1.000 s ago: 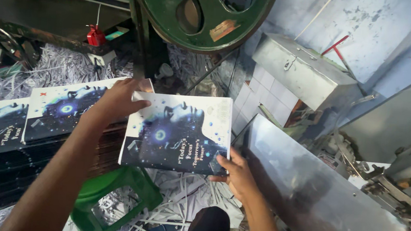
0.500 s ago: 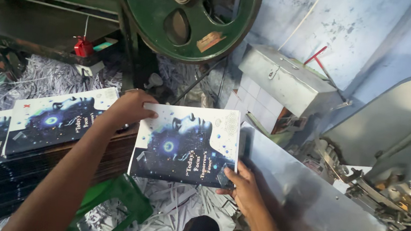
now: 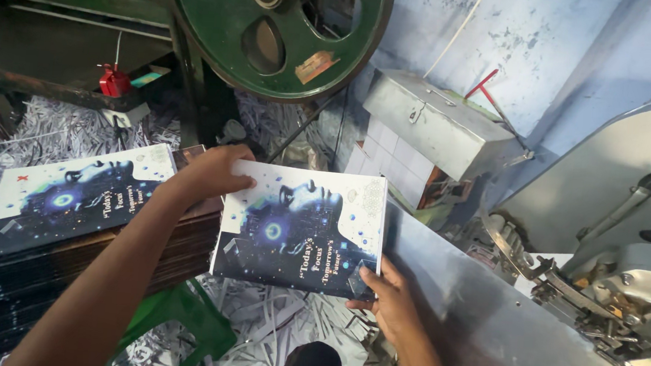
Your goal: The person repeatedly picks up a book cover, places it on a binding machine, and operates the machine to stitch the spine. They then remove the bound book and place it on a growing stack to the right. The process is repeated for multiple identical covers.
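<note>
I hold a stack of printed book covers (image 3: 302,228), dark blue and white with a face design, between both hands. My left hand (image 3: 214,170) grips its far left corner from above. My right hand (image 3: 386,300) grips its near right corner, thumb on top. The stack hangs over paper shreds, its right edge next to a tilted metal machine table (image 3: 484,327). To the left, more covers of the same kind (image 3: 69,198) lie on top of dark piles.
A big green flywheel (image 3: 276,28) stands at the back. A grey metal box (image 3: 431,122) sits on white blocks by the blue wall. A machine with levers (image 3: 627,284) is at right. A green plastic stool (image 3: 179,322) and paper shreds (image 3: 267,333) are below.
Both hands have carried the stack of covers to the right, away from the piles and closer to the metal machine table. The view has shifted right too.
</note>
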